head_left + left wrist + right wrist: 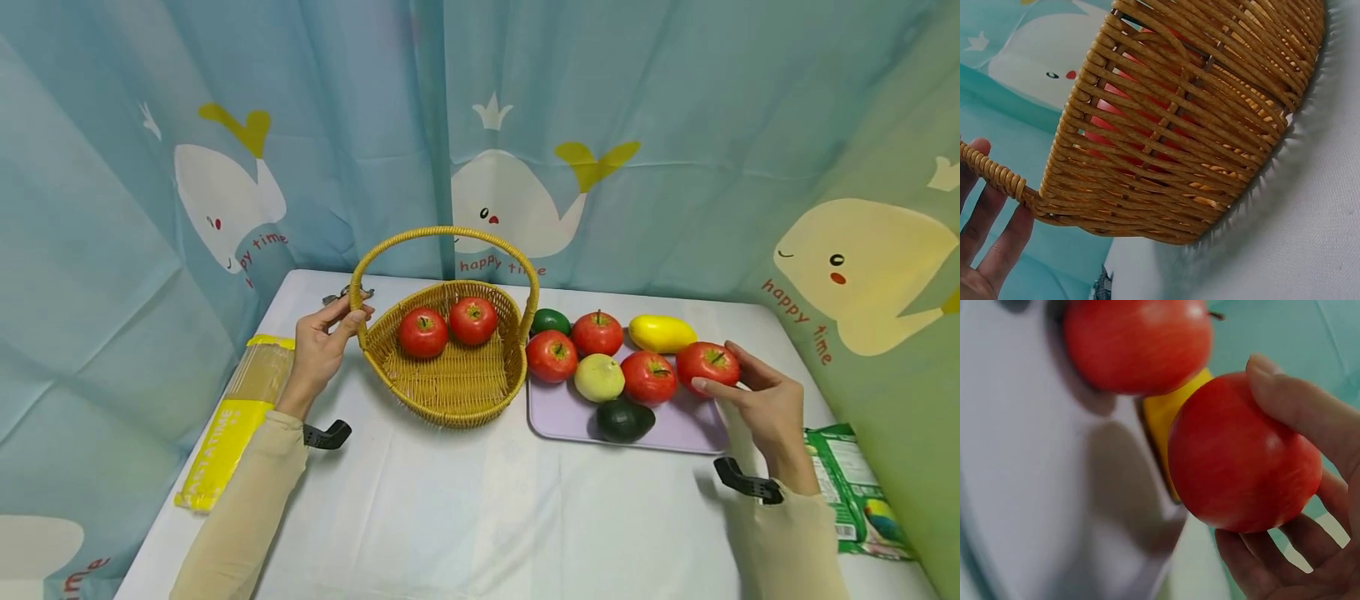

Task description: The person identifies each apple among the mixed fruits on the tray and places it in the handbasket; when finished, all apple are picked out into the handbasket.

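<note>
My left hand (321,348) holds the handle of a yellow wicker basket (442,410) at its left side, with fingers and thumb around it. Two red apples (423,332) lie inside the basket, partly seen through the weave in the left wrist view. At the right, my right hand (767,400) grips a red apple (1244,456) between thumb and fingers, raised over the right part of a lilac tray (555,423). On that tray are more red apples (648,377), a pale yellow-green round fruit (599,377), a yellow oblong fruit (662,333), a dark avocado (625,419) and a green fruit (551,322).
A yellow pasta packet (232,425) lies along the table's left edge. Under the right forearm's outer side is a green packet (858,492). Small dark metal items (347,293) sit behind the left hand. Blue curtains (675,83) enclose the white table (480,517).
</note>
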`<state>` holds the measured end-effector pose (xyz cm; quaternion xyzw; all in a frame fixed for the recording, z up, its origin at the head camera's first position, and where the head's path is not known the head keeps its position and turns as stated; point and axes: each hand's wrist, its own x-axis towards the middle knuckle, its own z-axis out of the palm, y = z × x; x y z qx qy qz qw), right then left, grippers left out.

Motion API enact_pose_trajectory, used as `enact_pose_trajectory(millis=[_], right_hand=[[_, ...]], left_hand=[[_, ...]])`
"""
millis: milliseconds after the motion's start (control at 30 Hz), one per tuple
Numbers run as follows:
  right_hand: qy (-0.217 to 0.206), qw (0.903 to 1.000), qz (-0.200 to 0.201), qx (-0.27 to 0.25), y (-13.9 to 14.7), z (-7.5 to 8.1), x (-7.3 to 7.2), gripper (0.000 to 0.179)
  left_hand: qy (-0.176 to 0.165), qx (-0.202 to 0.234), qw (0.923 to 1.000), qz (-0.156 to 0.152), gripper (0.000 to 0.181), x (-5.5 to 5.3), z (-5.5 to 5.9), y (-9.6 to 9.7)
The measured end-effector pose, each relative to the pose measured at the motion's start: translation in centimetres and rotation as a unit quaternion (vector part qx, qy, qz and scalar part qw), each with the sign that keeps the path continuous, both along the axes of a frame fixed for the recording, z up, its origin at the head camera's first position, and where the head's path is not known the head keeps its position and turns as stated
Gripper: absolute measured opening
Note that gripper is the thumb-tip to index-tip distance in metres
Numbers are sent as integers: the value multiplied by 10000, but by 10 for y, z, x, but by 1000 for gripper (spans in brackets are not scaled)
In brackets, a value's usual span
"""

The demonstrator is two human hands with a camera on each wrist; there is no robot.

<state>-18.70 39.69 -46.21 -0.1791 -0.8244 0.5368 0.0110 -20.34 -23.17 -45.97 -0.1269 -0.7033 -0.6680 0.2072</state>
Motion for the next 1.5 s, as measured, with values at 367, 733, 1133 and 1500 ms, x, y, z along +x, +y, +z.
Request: enact_pose_trajectory(millis=[367, 733, 1133, 1500], right_hand=[[968, 9881, 537, -1070, -22, 27, 3, 78], [1586, 9664, 1547, -1301, -64, 44, -1, 71], [1581, 9442, 2477, -1488, -108, 53, -3, 69], [1352, 9332, 3222, -840, -145, 50, -1, 75]], left_hand=[[-81, -21, 9999, 135, 32, 9, -5, -5], [20, 70, 10000, 53, 31, 7, -5, -4], [36, -14, 10000, -3, 30, 3, -4, 0], [39, -101, 9999, 62, 30, 0, -2, 1]])
